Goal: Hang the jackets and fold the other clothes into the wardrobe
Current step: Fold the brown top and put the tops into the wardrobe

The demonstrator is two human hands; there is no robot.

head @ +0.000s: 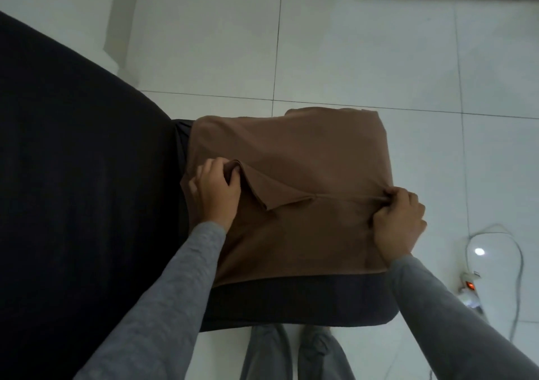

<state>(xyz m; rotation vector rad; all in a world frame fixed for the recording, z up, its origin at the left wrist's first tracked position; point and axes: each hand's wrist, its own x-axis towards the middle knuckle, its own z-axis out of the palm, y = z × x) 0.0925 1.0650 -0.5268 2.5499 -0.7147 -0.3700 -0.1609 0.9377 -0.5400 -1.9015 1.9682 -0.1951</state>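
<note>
1. Your left hand [215, 190] pinches a bunched corner of the brown garment [291, 146], fingers and thumb curled round the cloth.
2. Your right hand [398, 219] grips the same garment at its opposite edge, with the fingers closed on a gathered ridge of fabric.
3. Between your two grips a taut crease runs across the cloth, and a loose triangular flap hangs just below it, nearer your left grip.
4. The garment lies spread flat beyond and below your hands, covering most of the corner of a dark sofa [73, 175].
5. The sofa's dark fabric stretches well away to the outside of your left grip. A bare strip of it also shows on your side of the garment, below both hands.
6. A white tiled floor [350, 44] with thin grey joints fills the room beyond the garment and out past your right grip.
7. Outside your right grip, well apart from it on the floor, sits a white power strip [469, 287] with a lit red switch. A pale cable [520, 263] loops round beside it.
8. Your grey sleeves [180, 292] lead back from both grips, and your grey trousers [262, 356] show below the sofa's edge.
</note>
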